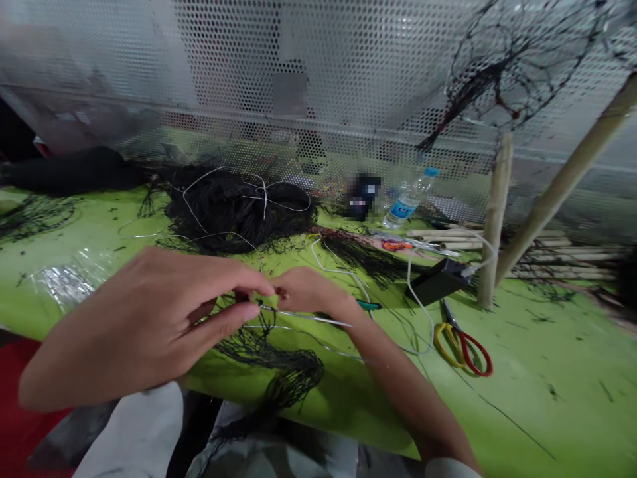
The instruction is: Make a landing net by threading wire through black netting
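My left hand is closed, its thumb and forefinger pinching the knotted edge of a black net. The net drapes from there over the table edge toward my lap. A thin silvery wire runs from that knotted edge to the right, below my right wrist. My right hand is curled shut against the left fingertips; what it grips is hidden. Behind both hands lies a big heap of black netting, with loops of pale wire on top. A green-handled tool lies partly behind my right wrist.
Scissors with one yellow and one red handle lie on the green table. Nearby are a black box with a white cable, a water bottle, wooden sticks and upright poles. A perforated metal panel stands behind.
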